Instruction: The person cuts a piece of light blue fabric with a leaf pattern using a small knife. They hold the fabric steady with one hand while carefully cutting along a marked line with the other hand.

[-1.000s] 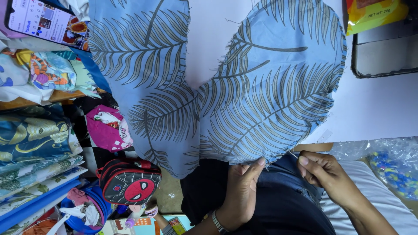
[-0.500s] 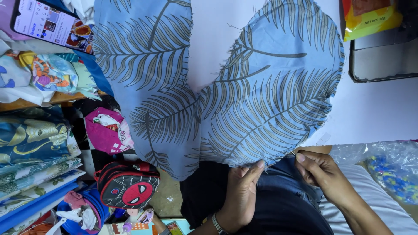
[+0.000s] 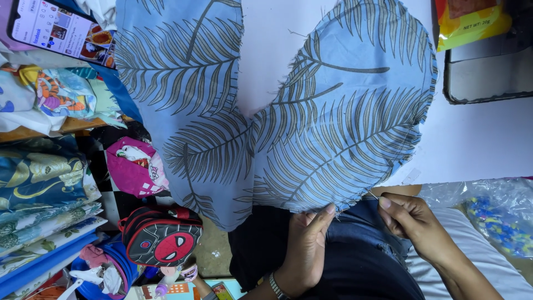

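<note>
A light blue cloth (image 3: 311, 133) printed with grey leaves lies spread in two rounded lobes over a white surface (image 3: 477, 144). My left hand (image 3: 305, 241), with a band on its wrist, grips the cloth's frayed lower edge between thumb and fingers. Just to the right of it, my right hand (image 3: 408, 222) pinches a thin needle (image 3: 373, 195) whose tip touches the same edge. Both hands rest over my lap in dark clothing (image 3: 355, 266).
A phone (image 3: 55, 30) lies at the top left above stacked folded fabrics (image 3: 39, 183). A pink bag (image 3: 130, 166) and a red-and-black backpack (image 3: 161, 236) sit lower left. A yellow packet (image 3: 472, 22), a dark tray (image 3: 488, 78) and a plastic bag (image 3: 494, 216) are at the right.
Both hands stay at the cloth's lower edge. The right hand with the needle has shifted only slightly, and the view has drifted a little.
</note>
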